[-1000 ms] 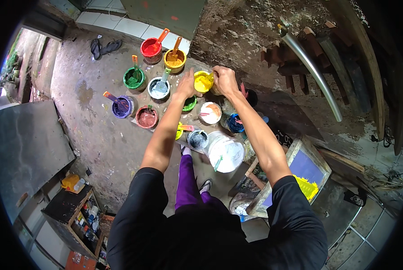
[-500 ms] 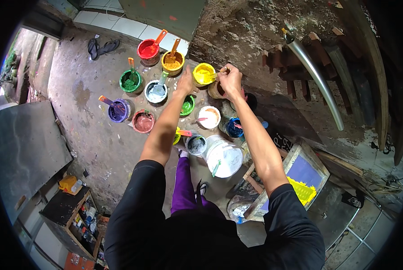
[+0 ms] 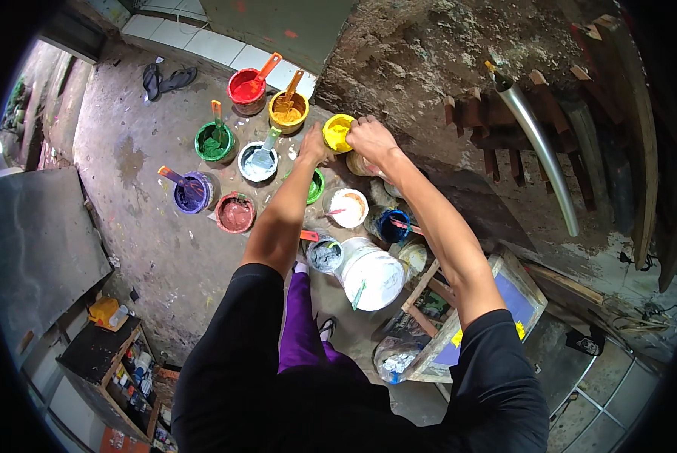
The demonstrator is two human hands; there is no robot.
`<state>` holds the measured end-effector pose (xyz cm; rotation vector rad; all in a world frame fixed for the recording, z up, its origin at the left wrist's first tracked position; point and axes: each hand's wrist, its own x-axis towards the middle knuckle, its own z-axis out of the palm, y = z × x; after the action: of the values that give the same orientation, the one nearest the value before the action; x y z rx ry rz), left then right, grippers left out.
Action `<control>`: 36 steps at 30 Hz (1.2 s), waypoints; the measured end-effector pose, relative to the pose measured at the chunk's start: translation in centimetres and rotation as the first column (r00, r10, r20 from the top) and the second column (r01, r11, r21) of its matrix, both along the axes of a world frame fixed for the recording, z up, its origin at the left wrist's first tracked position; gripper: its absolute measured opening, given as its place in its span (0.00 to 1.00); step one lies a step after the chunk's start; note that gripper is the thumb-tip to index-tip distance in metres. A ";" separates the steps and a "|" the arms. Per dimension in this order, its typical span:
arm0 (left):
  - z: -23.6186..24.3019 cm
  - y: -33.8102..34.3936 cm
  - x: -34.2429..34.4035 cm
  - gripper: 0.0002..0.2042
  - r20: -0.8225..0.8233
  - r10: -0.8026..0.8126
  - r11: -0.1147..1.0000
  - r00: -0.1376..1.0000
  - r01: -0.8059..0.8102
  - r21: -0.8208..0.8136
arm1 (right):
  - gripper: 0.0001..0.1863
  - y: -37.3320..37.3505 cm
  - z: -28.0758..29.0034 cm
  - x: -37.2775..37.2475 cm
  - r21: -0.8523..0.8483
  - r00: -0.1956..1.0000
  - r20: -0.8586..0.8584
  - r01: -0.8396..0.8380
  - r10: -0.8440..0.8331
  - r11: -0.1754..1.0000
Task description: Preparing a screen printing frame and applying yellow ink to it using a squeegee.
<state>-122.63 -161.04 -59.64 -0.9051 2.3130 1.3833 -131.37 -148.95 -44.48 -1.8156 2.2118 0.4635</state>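
A small bucket of yellow paint (image 3: 337, 131) stands between my hands, tipped slightly. My left hand (image 3: 315, 143) curls against its left wall, fingers partly hidden behind the forearm and bucket. Closed over the right rim is my right hand (image 3: 373, 139); the spatula it pinched half a second ago is hidden under its fingers. Left of the bucket stands an orange-yellow paint bucket (image 3: 288, 112), a spatula upright in it. A pale grey-white paint pot (image 3: 257, 162) sits nearer, also with a spatula. My left forearm partly covers a light green paint pot (image 3: 316, 186).
Red (image 3: 245, 87), dark green (image 3: 214, 142), purple (image 3: 193, 193) and brownish-pink (image 3: 235, 212) paint pots stand left. Nearer are a white pot (image 3: 348, 207), a blue one (image 3: 393, 226) and a large white bucket (image 3: 372, 275). A wooden frame (image 3: 423, 362) leans at right, beside the rough wall.
My right hand has closed in over the yellow bucket's rim, and the spatula handle no longer shows. My left hand has come lower against the bucket's side. The whole view has shifted slightly.
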 end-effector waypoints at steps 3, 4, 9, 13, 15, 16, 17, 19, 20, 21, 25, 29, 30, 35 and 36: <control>-0.6 -0.4 0.4 0.55 -0.121 -0.027 0.999 0.992 0.030 0.023 | 0.07 -0.5 0.1 -0.6 0.023 0.998 -0.001 -0.065 0.065 0.998; -0.8 -0.5 0.5 0.55 -0.180 -0.042 0.998 0.983 0.048 0.032 | 0.07 -0.6 0.2 -0.8 0.013 0.997 0.014 -0.072 0.071 0.997; -1.0 -0.4 1.1 0.54 -0.275 -0.050 0.998 0.960 0.055 0.012 | 0.08 0.5 -0.2 -2.2 -0.221 0.982 0.138 0.160 -0.132 0.962; -0.3 -0.1 0.6 0.55 -0.246 -0.125 0.991 0.961 0.130 0.005 | 0.08 1.6 -0.7 -2.8 -0.273 0.943 0.192 0.317 -0.271 0.908; -0.1 -0.6 0.2 0.55 -0.259 -0.153 0.987 0.954 0.160 0.006 | 0.08 1.7 -0.2 -2.6 -0.252 0.934 0.206 0.340 -0.293 0.906; 0.0 -0.7 -0.1 0.55 -0.267 -0.168 0.984 0.949 0.177 0.007 | 0.08 1.9 0.1 -2.5 -0.233 0.923 0.218 0.363 -0.316 0.902; -0.3 -1.1 0.0 0.55 -0.266 -0.165 0.985 0.950 0.173 0.005 | 0.08 1.5 0.7 -2.1 -0.220 0.914 0.234 0.381 -0.331 0.898; -1.2 -2.0 0.2 0.54 -0.337 -0.177 0.983 0.925 0.186 -0.005 | 0.07 1.1 2.2 -0.5 -0.199 0.906 0.243 0.396 -0.346 0.896; -1.4 -2.0 0.1 0.53 -0.374 -0.184 0.981 0.909 0.196 -0.007 | 0.07 1.4 3.0 0.5 -0.171 0.895 0.245 0.418 -0.372 0.892; -1.6 -2.2 -0.1 0.53 -0.374 -0.182 0.981 0.909 0.194 -0.006 | 0.07 1.7 3.4 1.4 -0.144 0.883 0.248 0.440 -0.398 0.887; -1.9 -2.1 -1.1 0.51 -0.373 -0.219 0.968 0.902 0.249 0.035 | 0.08 2.6 1.9 5.2 -0.136 0.835 0.300 0.516 -0.461 0.846; -2.8 -2.1 -1.3 0.48 -0.418 -0.186 0.976 0.889 0.216 0.026 | 0.10 2.1 0.5 8.5 -0.090 0.776 0.302 0.602 -0.554 0.794; -2.8 -2.0 -1.3 0.47 -0.415 -0.169 0.978 0.894 0.204 0.041 | 0.11 2.1 0.1 8.9 -0.086 0.732 0.312 0.657 -0.606 0.749; -2.1 -1.5 -0.7 0.44 -0.408 -0.090 0.981 0.908 0.152 0.122 | 0.17 2.5 0.0 10.5 -0.075 0.639 0.339 0.750 -0.691 0.657; -2.0 -1.4 -0.6 0.43 -0.409 -0.066 0.980 0.910 0.136 0.145 | 0.18 2.5 0.0 10.7 -0.077 0.643 0.344 0.746 -0.685 0.662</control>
<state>-123.27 -162.46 -61.60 -0.4723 2.4301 1.8304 -120.70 -146.43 -44.48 -0.8163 2.5735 -0.2086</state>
